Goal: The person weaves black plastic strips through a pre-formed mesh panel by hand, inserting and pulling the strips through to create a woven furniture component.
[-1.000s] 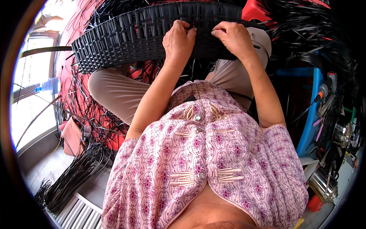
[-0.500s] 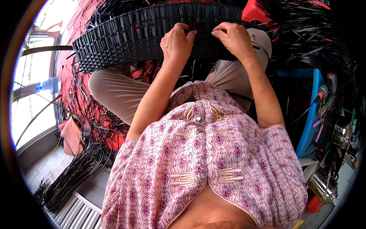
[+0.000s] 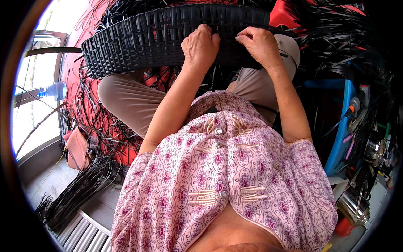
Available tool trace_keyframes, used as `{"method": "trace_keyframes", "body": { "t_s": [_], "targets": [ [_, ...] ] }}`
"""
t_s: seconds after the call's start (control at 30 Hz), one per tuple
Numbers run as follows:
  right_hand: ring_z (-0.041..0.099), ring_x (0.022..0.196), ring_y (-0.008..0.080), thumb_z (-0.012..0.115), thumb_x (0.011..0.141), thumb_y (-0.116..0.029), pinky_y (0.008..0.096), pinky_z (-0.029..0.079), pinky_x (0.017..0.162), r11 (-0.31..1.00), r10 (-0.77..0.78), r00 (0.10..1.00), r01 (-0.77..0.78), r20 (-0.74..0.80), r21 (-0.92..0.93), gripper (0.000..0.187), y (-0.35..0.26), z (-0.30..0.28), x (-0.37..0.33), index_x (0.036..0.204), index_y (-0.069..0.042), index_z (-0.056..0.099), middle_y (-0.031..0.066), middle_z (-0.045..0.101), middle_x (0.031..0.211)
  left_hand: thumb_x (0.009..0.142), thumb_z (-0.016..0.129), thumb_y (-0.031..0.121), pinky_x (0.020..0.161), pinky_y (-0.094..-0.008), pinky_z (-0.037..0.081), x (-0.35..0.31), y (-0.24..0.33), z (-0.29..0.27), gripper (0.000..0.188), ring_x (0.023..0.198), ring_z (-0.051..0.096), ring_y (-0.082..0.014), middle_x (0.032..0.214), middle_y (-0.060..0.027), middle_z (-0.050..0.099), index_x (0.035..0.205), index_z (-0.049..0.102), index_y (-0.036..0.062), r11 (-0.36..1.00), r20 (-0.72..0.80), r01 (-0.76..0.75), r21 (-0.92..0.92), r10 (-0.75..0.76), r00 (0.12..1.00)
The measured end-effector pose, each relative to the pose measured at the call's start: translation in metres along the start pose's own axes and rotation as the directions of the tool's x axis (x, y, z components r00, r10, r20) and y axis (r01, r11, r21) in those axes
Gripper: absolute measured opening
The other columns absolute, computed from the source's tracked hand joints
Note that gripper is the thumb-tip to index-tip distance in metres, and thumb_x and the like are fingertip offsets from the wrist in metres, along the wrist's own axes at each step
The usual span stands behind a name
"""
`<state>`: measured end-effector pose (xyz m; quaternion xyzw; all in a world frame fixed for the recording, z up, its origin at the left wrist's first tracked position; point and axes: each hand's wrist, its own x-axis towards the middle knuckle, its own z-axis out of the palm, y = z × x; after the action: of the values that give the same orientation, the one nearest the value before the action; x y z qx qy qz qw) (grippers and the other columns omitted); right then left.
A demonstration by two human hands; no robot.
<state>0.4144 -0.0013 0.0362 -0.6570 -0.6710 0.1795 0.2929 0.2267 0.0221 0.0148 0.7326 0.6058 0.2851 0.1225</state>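
Observation:
A long, curved panel woven from flat black strips [image 3: 130,44] lies across my lap and knees. My left hand [image 3: 200,47] is against the panel's middle, its fingers curled in; the fingertips are hidden behind the back of the hand. To the right of it, my right hand [image 3: 261,47] has thumb and forefinger pinched together in front of the dark weave. Anything thin between those fingertips is too dark to make out. Upright strips show wider gaps along the panel's upper part, while the lower part is tightly woven.
Loose black strips [image 3: 336,38] pile up at the far right, beside a red plastic object [image 3: 283,17]. A blue frame [image 3: 342,126] and shiny metal vessels [image 3: 354,206] stand at right. A pink bag [image 3: 77,149] and a strip bundle [image 3: 84,191] lie at left.
My left hand has shifted a little to the right and turned, with its fingers curled in more. My right hand has moved slightly right, still pinching. The panel is nearly in the same place.

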Motion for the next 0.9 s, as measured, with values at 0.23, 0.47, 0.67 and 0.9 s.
{"method": "trace_keyframes", "body": {
  "t_s": [0.23,0.47,0.67,0.9],
  "targets": [
    [0.072,0.081,0.0319,0.073,0.083,-0.029,0.0405,0.055,0.078,0.999,0.027,1.000,-0.027,0.006,0.019,0.020,-0.001,0.000,0.001,0.088,-0.011,0.078,0.0131,0.074,0.083,0.086,0.060,0.024,0.081,-0.0471,0.053,0.001,-0.002,0.004,0.027,0.088,0.070,-0.0392,0.091,-0.0205,0.072,0.097,0.067,0.0006,0.993,-0.026,0.068,-0.102,-0.071,0.997],
    [0.072,0.082,0.0330,0.072,0.083,-0.030,0.0408,0.056,0.078,0.997,0.072,0.997,-0.072,-0.001,0.007,0.020,-0.005,0.003,-0.003,0.088,-0.011,0.078,0.0139,0.074,0.084,0.084,0.061,0.027,0.082,-0.0463,0.052,-0.004,-0.004,0.008,0.028,0.088,0.069,-0.0376,0.087,-0.0166,0.072,0.098,0.068,0.0031,0.988,-0.048,0.109,-0.113,-0.115,0.992],
    [0.068,0.078,0.0399,0.062,0.084,-0.023,0.0498,0.056,0.074,0.902,-0.334,0.940,0.298,-0.068,-0.311,0.020,0.035,0.024,0.013,0.080,-0.005,0.070,0.0191,0.071,0.085,0.091,0.062,0.023,0.073,-0.0510,0.051,-0.001,0.007,-0.001,0.018,0.084,0.066,-0.0413,0.086,-0.0184,0.068,0.096,0.058,0.0061,0.981,-0.187,-0.104,-0.162,0.073,0.980],
    [0.072,0.080,0.0334,0.071,0.081,-0.032,0.0435,0.056,0.077,0.998,0.057,0.997,-0.057,-0.045,0.007,0.023,-0.005,0.007,-0.013,0.085,-0.010,0.078,0.0126,0.074,0.083,0.087,0.066,0.025,0.076,-0.0476,0.053,-0.015,-0.003,0.006,0.020,0.083,0.068,-0.0387,0.088,-0.0176,0.070,0.092,0.063,0.0056,0.994,-0.099,0.046,-0.101,-0.056,0.994]
  ]
}}
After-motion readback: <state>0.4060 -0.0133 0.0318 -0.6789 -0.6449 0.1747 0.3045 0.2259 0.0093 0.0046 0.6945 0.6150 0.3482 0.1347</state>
